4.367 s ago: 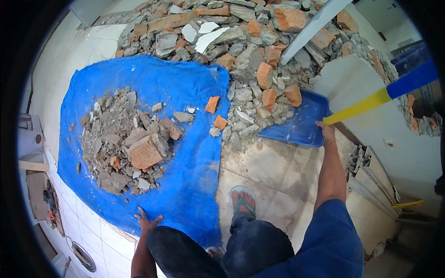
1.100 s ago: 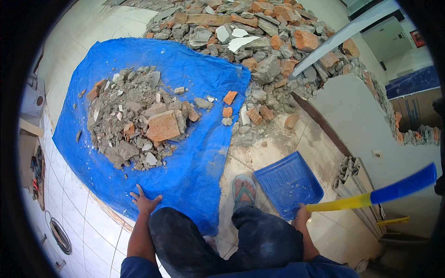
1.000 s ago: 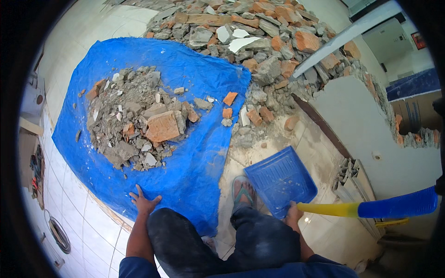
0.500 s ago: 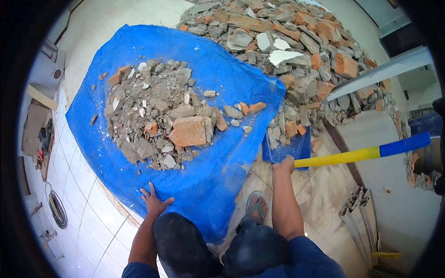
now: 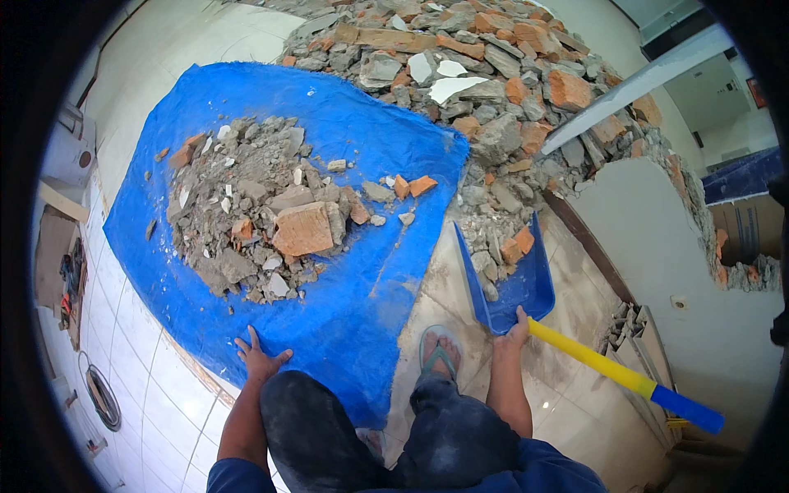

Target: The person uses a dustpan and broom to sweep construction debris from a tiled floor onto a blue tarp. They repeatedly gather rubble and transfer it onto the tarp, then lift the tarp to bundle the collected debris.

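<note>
My right hand (image 5: pixel 511 335) grips a blue dustpan (image 5: pixel 530 297) at the base of its long yellow handle, whose blue end points to the lower right. Grey rubble and orange brick pieces (image 5: pixel 503 246) lie in the pan, which is tilted on the tiles against the big debris pile. My left hand (image 5: pixel 261 360) is spread with fingers apart at the near edge of a blue tarp (image 5: pixel 345 337), holding nothing. On the tarp sits a heap of broken concrete (image 5: pixel 238 197), with a large brick chunk (image 5: pixel 302 229) on its right side.
A large pile of rubble (image 5: pixel 485 99) fills the far right. A pale beam (image 5: pixel 641 89) slants over it, beside a broken wall (image 5: pixel 641 222). Trim strips (image 5: pixel 645 353) lean at the lower right. A coiled cable (image 5: pixel 103 398) lies on the left floor.
The dustpan has been drawn nearer and tipped, showing its inside with rubble in it, and its handle has swung down. My left hand has stayed on the tarp. The view has shifted right.
</note>
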{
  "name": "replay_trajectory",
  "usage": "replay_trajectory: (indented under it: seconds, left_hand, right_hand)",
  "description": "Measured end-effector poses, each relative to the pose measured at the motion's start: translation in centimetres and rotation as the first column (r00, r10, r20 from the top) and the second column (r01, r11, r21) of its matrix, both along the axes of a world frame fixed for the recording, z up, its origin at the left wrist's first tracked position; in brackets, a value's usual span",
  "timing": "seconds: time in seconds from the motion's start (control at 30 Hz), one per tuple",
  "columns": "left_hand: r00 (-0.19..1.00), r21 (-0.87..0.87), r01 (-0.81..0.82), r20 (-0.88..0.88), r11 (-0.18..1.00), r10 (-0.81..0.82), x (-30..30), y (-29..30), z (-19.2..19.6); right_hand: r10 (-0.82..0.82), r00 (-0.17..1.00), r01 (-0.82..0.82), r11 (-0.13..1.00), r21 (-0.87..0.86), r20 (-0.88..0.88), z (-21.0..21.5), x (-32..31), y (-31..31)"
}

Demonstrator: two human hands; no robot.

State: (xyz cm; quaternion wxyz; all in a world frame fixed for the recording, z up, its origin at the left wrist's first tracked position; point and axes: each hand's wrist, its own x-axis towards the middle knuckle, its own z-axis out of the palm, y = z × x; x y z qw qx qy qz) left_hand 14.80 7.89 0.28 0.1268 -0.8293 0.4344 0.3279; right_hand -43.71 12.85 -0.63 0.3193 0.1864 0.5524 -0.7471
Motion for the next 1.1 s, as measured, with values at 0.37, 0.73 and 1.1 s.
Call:
replay_trajectory:
  seconds: [0.37, 0.73, 1.1]
  left_hand:
    - [0.996, -0.056, 0.079, 0.043, 0.995, -0.077, 0.4, 0.7, 0.2]
    - [0.991, 0.070, -0.111, -0.066, 0.991, 0.115, -0.5, -0.4, 3.4]
    - [0.989, 0.085, -0.127, -0.072, 0.988, 0.133, -0.7, -0.4, 3.4]
  right_hand:
    - [0.447, 0.874, -0.482, 0.852, -0.206, -0.192, 9.5, 1.7, -9.9]
    - [0.845, 0.274, -0.847, 0.438, 0.300, -0.460, 20.5, 25.7, -37.4]
    - [0.819, -0.337, -0.429, 0.305, 0.850, -0.464, 31.1, 34.3, -40.7]
